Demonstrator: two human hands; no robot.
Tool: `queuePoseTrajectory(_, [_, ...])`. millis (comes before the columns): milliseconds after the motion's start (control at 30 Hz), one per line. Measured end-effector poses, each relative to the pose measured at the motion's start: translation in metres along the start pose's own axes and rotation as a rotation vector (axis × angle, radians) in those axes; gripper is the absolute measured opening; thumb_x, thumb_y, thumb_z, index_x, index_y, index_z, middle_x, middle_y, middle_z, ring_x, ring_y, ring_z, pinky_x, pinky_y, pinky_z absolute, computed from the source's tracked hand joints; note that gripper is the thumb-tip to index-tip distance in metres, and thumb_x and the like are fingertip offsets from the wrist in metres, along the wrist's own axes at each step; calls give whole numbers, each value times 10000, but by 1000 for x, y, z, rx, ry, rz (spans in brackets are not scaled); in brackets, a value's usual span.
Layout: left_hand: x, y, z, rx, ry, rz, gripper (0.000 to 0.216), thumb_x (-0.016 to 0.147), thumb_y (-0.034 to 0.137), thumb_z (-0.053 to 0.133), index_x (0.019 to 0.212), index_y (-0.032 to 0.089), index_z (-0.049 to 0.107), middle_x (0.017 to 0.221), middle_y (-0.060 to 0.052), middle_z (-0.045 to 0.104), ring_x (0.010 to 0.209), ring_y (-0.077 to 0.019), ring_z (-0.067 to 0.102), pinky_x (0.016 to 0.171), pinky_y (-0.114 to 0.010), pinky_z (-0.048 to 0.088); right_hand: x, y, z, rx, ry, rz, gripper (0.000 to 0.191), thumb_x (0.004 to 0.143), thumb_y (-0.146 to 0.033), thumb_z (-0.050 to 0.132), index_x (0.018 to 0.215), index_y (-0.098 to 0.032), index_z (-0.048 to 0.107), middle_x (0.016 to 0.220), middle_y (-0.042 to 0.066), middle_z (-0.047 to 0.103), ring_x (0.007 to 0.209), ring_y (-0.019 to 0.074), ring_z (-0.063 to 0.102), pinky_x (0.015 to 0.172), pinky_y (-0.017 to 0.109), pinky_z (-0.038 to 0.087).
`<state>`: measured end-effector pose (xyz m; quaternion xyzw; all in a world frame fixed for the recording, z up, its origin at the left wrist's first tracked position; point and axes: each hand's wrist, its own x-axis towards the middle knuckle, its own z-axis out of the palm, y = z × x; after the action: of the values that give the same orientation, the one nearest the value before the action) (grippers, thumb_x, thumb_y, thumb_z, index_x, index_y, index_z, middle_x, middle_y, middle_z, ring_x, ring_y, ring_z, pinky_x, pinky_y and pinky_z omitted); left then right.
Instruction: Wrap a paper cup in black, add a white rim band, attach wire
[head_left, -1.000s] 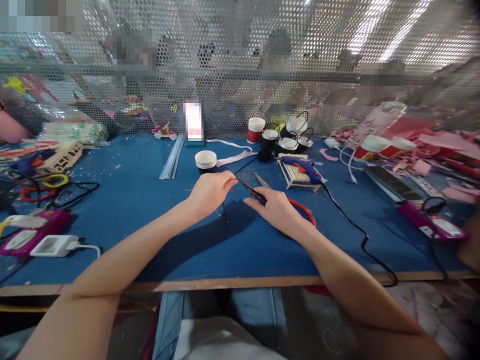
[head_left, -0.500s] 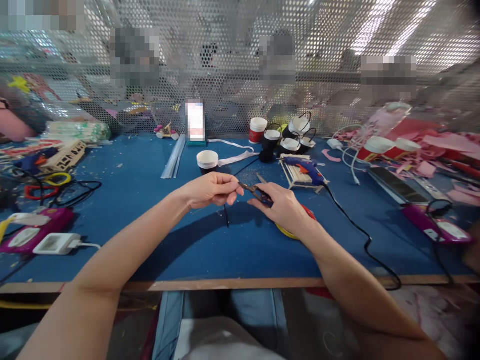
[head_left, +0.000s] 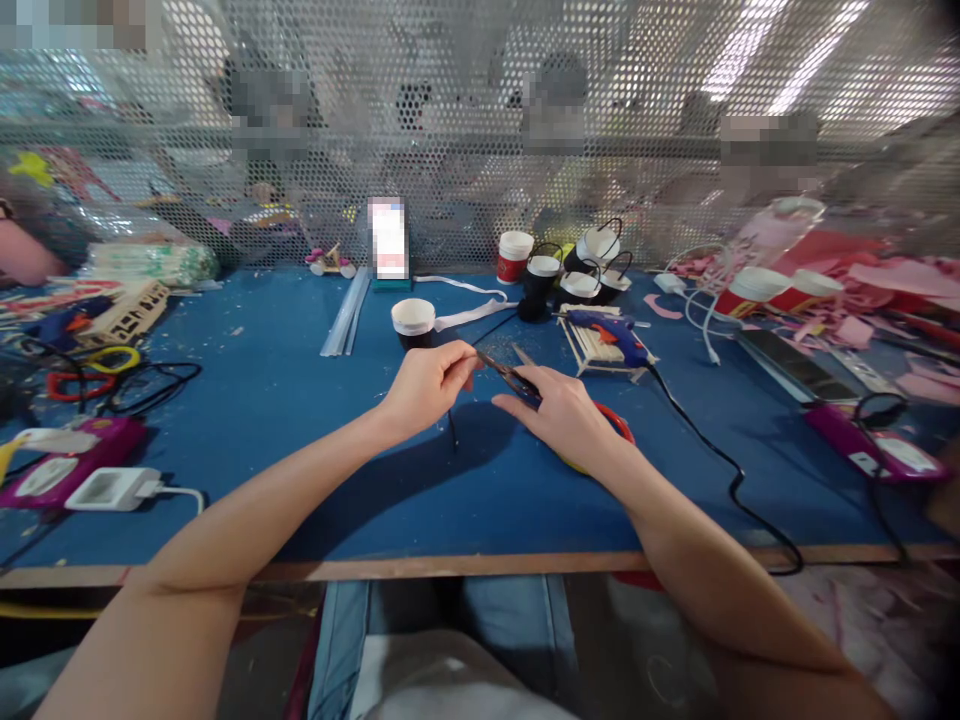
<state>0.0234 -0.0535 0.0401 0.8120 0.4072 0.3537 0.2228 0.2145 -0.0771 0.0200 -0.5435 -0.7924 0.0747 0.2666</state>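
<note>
Blue matting covers the bench, backed by a perforated metal screen. At centre, the right hand grips scissors, blades parted and pointing left. The left hand pinches a thin black strip at the blade tips; the strip hangs down to the matting. A black cup stands just beyond the left hand. A blue glue gun rests on a wooden rack to the right. More cups stand farther back.
</note>
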Motion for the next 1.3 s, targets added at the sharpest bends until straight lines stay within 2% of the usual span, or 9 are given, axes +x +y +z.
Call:
queuePoseTrajectory(267, [0,-7,8,227,93,101,215,894,230,393,818,143,574,671,-12,641,583,-93,546,596,-202,366,-2,-7,1,62,-57,61,352,786,-493,541,891,-161,594,791,68,620,669,181,556,598,290,404])
queuePoseTrajectory(433, [0,-10,10,285,98,119,216,894,211,378,890,145,583,734,-33,673,669,-124,598,641,-222,393,-2,-11,0,122,-102,93,323,783,-494,539,820,-174,567,735,33,601,628,155,535,581,270,388])
queuePoseTrajectory(733, [0,-14,16,434,130,147,233,873,193,389,881,122,610,761,-68,681,681,-150,597,636,-248,405,-3,-7,2,83,-92,108,361,816,-507,485,857,-167,598,714,44,634,644,180,578,593,279,404])
queuePoseTrajectory(800, [3,-12,12,346,101,98,236,873,206,391,842,124,611,722,-55,671,643,-136,576,614,-242,399,-2,-5,4,30,-83,112,370,821,-497,487,891,-154,608,755,68,651,690,208,602,619,298,423])
queuePoseTrajectory(867, [7,-9,4,135,-8,7,237,877,226,394,823,130,604,687,-34,657,563,-98,528,563,-217,385,-2,-3,5,-24,-48,81,371,825,-472,500,934,-135,610,817,100,659,765,239,615,674,325,442])
queuePoseTrajectory(1000, [14,-8,-21,-415,-410,-220,232,880,294,420,872,127,581,684,-24,628,413,-34,398,417,-170,304,-2,1,6,-47,35,-57,367,823,-441,523,998,-126,594,875,119,650,807,240,609,709,343,466])
queuePoseTrajectory(1100, [15,-11,-31,-665,-601,-284,212,861,311,474,850,128,582,631,-10,603,378,-21,376,383,-163,267,-3,2,4,-65,84,-162,389,812,-442,539,1020,-115,583,866,117,631,787,229,601,697,341,478])
queuePoseTrajectory(1167, [14,-13,-31,-731,-603,-285,200,848,308,503,830,127,585,609,-6,599,380,-19,374,381,-161,256,-4,3,2,-81,104,-199,418,811,-448,538,1046,-104,570,865,116,614,777,222,596,692,338,482])
queuePoseTrajectory(1300, [13,-12,-22,-661,-430,-214,192,843,288,508,806,121,595,633,-9,614,419,-17,365,404,-156,253,-3,2,-1,-98,93,-162,486,798,-485,536,1095,-100,545,873,113,597,749,218,587,672,345,483])
